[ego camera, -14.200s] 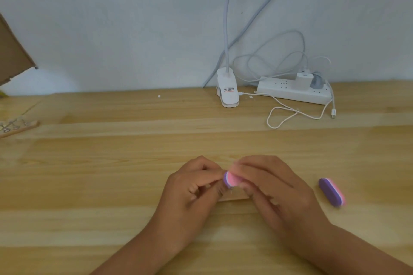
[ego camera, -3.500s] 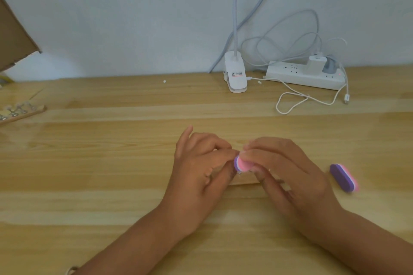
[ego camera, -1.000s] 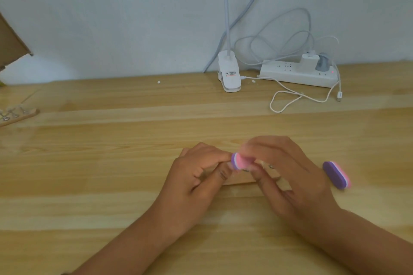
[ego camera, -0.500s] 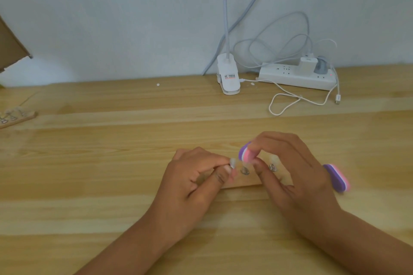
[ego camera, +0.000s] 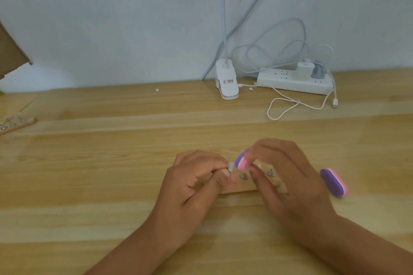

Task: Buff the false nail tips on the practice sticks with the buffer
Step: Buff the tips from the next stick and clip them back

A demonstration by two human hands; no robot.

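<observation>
A small wooden holder [ego camera: 242, 186] with metal clips lies on the table between my hands. My left hand [ego camera: 192, 187] pinches a practice stick whose pale false nail tip [ego camera: 231, 165] shows just past my thumb and forefinger. My right hand [ego camera: 288, 176] grips a small purple and pink buffer [ego camera: 242, 161] by its far end. The buffer's near end sits right beside the nail tip; I cannot tell if they touch. My fingers hide most of the stick.
A second purple and pink buffer [ego camera: 333, 182] lies on the table right of my right hand. At the back stand a white lamp clamp [ego camera: 226, 83], a power strip [ego camera: 292, 83] and loose white cables [ego camera: 290, 105]. Another wooden clip holder [ego camera: 13, 123] lies at the far left.
My right hand has lifted the buffer off the nail tip and tilted it up to the right, which uncovers the tip and the holder's metal clips. My left hand has stayed put.
</observation>
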